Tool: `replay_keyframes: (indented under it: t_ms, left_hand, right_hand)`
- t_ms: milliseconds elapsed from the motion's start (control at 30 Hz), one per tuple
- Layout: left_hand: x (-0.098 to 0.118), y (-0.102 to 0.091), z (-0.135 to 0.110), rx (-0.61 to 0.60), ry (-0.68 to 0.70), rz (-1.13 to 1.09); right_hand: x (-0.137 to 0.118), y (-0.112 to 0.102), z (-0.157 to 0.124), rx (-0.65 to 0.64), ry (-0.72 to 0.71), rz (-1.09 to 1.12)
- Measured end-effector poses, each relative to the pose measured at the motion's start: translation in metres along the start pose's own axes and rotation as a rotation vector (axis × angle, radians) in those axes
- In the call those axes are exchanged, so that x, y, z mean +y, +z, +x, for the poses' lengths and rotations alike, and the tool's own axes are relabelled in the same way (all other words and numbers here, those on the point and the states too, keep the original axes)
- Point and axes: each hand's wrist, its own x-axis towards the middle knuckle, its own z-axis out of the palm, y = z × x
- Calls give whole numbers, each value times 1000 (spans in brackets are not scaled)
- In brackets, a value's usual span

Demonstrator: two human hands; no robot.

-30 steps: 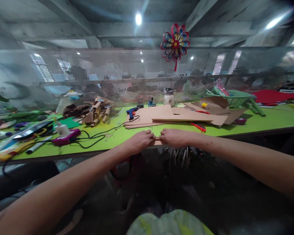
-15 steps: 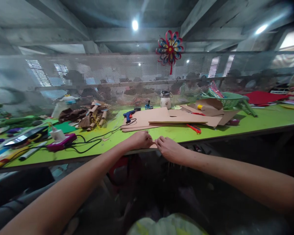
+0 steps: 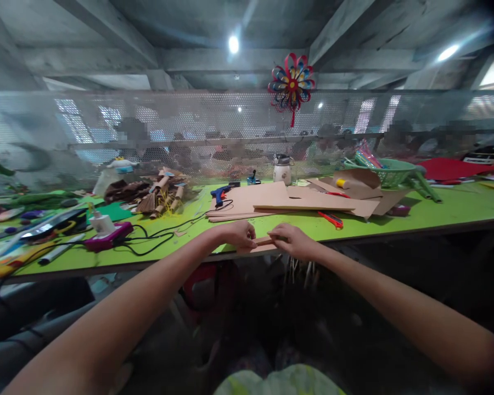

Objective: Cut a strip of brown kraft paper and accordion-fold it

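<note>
A small strip of brown cardboard (image 3: 264, 242) lies at the near edge of the green table, between my two hands. My left hand (image 3: 242, 235) is closed on its left end, fingers curled. At the other end, my right hand (image 3: 290, 240) pinches the strip between thumb and fingers. Just beyond my hands lie flat sheets of brown cardboard (image 3: 247, 198), with a long narrow cardboard piece (image 3: 304, 208) on top. A red utility knife (image 3: 331, 220) rests to the right of them, and a blue glue gun (image 3: 221, 195) sits at their left.
Left of my arms, a purple power strip (image 3: 109, 237) with a white plug trails black cables across the table (image 3: 197, 241). Farther back stand a bundle of brown paper rolls (image 3: 162, 197), a lidded jar (image 3: 282, 169) and a green basket (image 3: 395, 174). A perforated screen (image 3: 214, 120) rises behind.
My hands have moved slightly apart, and more of the cardboard strip shows between them. The whole view has shifted a little, so the table things appear farther right.
</note>
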Motion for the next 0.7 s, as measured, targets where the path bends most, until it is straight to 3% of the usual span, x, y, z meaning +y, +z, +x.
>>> replay_keyframes:
  t_ms: [167, 300, 400, 567, 633, 700]
  left_hand:
    - [-9, 4, -12, 63, 94, -406]
    - [-6, 9, -32, 23, 224, -903]
    - [6, 19, -45, -31, 280, -1166]
    - [34, 45, -53, -80, 459, -1391]
    - [43, 56, -53, -68, 557, -1356]
    - [51, 67, -52, 27, 594, -1165]
  right_hand:
    - [13, -14, 3, -38, 205, 578]
    - [-1, -30, -1, -37, 109, 926]
    - [-30, -47, -2, -166, -77, 961]
    - [-76, -72, 0, -219, -352, 817]
    - [-89, -76, -1, -247, -399, 729]
    - [-99, -76, -2, -284, -418, 675]
